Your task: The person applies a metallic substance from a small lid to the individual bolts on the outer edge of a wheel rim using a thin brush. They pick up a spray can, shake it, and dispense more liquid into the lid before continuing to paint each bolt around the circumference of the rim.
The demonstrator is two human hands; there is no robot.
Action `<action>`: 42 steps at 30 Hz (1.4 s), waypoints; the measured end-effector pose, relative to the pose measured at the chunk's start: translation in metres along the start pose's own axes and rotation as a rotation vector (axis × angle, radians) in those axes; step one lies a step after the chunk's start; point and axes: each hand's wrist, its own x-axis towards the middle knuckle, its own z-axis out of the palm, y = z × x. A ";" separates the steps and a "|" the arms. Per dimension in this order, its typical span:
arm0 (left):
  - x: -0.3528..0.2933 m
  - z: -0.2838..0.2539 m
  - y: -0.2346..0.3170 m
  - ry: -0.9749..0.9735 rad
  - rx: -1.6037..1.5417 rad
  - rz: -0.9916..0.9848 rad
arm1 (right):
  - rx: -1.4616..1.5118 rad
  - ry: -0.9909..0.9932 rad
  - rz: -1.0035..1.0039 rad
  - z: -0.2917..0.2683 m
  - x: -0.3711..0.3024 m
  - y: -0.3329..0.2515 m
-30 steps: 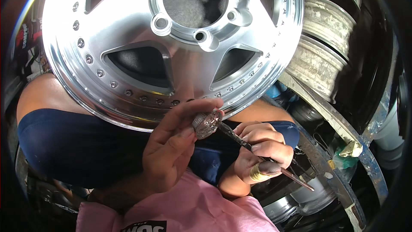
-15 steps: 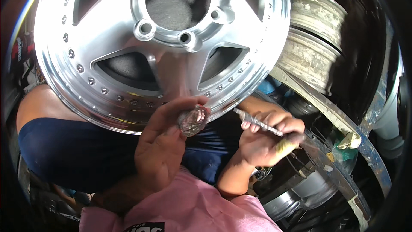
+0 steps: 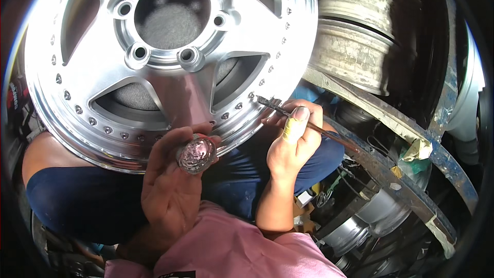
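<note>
Fingers of right hand (image 3: pixel 294 141) grip brush (image 3: pixel 309 126), tip seemingly touching wheel (image 3: pixel 170 62) rim; left hand (image 3: pixel 172 180) pinches cup (image 3: pixel 196 153).

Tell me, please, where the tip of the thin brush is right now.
In the head view, the brush held by the right hand has its tip at the silver wheel's lower right rim, beside the bolts.
</note>
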 end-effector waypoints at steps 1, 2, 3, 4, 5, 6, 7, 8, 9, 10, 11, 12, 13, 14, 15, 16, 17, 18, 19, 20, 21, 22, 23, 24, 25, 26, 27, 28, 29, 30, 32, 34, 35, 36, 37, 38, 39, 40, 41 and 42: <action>0.000 0.000 0.000 0.004 0.003 0.000 | -0.031 -0.027 -0.006 -0.001 0.000 0.001; -0.001 0.001 0.001 0.009 0.007 0.000 | -0.063 -0.055 -0.012 -0.002 0.000 0.001; -0.001 0.001 0.002 0.006 0.003 0.004 | -0.070 -0.059 -0.009 -0.002 0.000 0.001; -0.001 0.001 0.001 0.001 -0.002 0.005 | -0.081 -0.062 -0.007 -0.002 -0.001 0.002; -0.001 0.001 0.001 -0.003 -0.008 0.007 | -0.091 -0.065 -0.005 -0.002 -0.001 0.003; -0.001 0.001 0.001 0.001 -0.014 0.004 | -0.105 -0.064 0.000 -0.002 -0.001 0.003; -0.002 0.001 0.002 0.007 -0.018 0.002 | -0.117 -0.064 0.006 -0.002 -0.001 0.002; -0.002 0.001 0.003 0.012 -0.022 0.000 | -0.129 -0.063 0.012 -0.002 -0.001 0.002; -0.003 0.002 0.003 0.015 -0.021 -0.003 | -0.130 -0.067 0.011 -0.002 -0.001 0.001; -0.003 0.002 0.004 0.017 -0.019 -0.005 | -0.132 -0.071 0.010 -0.002 -0.002 0.000; -0.003 0.003 0.004 0.019 -0.018 -0.008 | -0.133 -0.075 0.009 -0.002 -0.002 0.000; -0.004 0.003 0.004 0.014 -0.022 -0.003 | -0.145 -0.074 0.001 -0.002 -0.002 0.000; -0.003 0.002 0.004 0.011 -0.028 0.000 | -0.160 -0.073 -0.007 -0.001 -0.002 0.000; -0.003 0.002 0.004 0.007 -0.035 0.004 | -0.174 -0.073 -0.015 0.000 -0.001 0.000; -0.002 0.002 0.004 0.008 -0.036 0.006 | -0.193 -0.075 -0.021 0.000 -0.001 0.001; -0.002 0.002 0.004 0.006 -0.034 0.010 | -0.210 -0.077 -0.028 0.000 -0.001 0.001; -0.003 0.003 0.004 0.005 -0.033 0.014 | -0.226 -0.078 -0.035 -0.001 -0.001 0.001; -0.003 0.003 0.004 0.009 -0.031 0.014 | -0.230 -0.081 -0.034 -0.001 -0.001 0.001; -0.003 0.003 0.004 0.012 -0.029 0.014 | -0.234 -0.084 -0.032 0.000 -0.001 0.000; -0.003 0.003 0.005 0.015 -0.027 0.015 | -0.238 -0.087 -0.030 0.000 -0.001 -0.001; -0.003 0.004 0.005 0.017 -0.025 0.015 | -0.236 -0.090 -0.038 0.000 -0.001 -0.001; -0.003 0.004 0.005 0.018 -0.024 0.013 | -0.236 -0.091 -0.045 -0.001 -0.001 0.000; -0.003 0.004 0.005 0.019 -0.023 0.011 | -0.235 -0.093 -0.053 -0.001 -0.001 0.001; -0.003 0.005 0.005 0.024 -0.023 0.007 | -0.231 -0.093 -0.061 -0.001 -0.001 0.002; -0.004 0.005 0.006 0.030 -0.023 0.003 | -0.226 -0.094 -0.068 -0.001 -0.001 0.003; -0.004 0.006 0.006 0.035 -0.023 -0.001 | -0.220 -0.095 -0.076 -0.001 0.000 0.003; -0.004 0.006 0.006 0.036 -0.025 -0.002 | -0.229 -0.100 -0.073 -0.001 -0.001 0.002; -0.004 0.005 0.007 0.036 -0.026 -0.002 | -0.238 -0.105 -0.071 -0.001 -0.001 0.001; -0.004 0.005 0.007 0.037 -0.028 -0.003 | -0.246 -0.110 -0.069 0.000 -0.001 0.000; -0.003 0.006 0.007 0.039 -0.031 -0.002 | -0.249 -0.105 -0.066 0.000 0.000 -0.001; -0.004 0.006 0.007 0.045 -0.037 -0.001 | -0.254 -0.096 -0.059 0.001 0.000 -0.002; -0.004 0.005 0.006 0.050 -0.037 -0.002 | -0.266 -0.094 -0.077 0.000 0.000 0.000; -0.004 0.005 0.006 0.052 -0.037 -0.003 | -0.272 -0.093 -0.086 0.000 0.000 0.000; -0.004 0.005 0.005 0.046 -0.038 -0.002 | -0.273 -0.094 -0.083 0.000 0.000 0.001; -0.004 0.004 0.006 0.043 -0.039 0.001 | -0.273 -0.097 -0.080 0.000 0.001 0.000; -0.004 0.004 0.006 0.039 -0.040 0.004 | -0.272 -0.100 -0.076 0.000 0.001 0.000; -0.004 0.004 0.006 0.041 -0.038 0.001 | -0.278 -0.099 -0.081 0.000 0.001 0.000; -0.004 0.004 0.006 0.040 -0.037 -0.003 | -0.286 -0.097 -0.085 0.001 0.001 0.000; -0.004 0.004 0.007 0.041 -0.036 -0.007 | -0.294 -0.095 -0.090 0.001 0.001 0.000; -0.004 0.004 0.007 0.041 -0.037 -0.007 | -0.289 -0.093 -0.094 0.001 0.001 0.001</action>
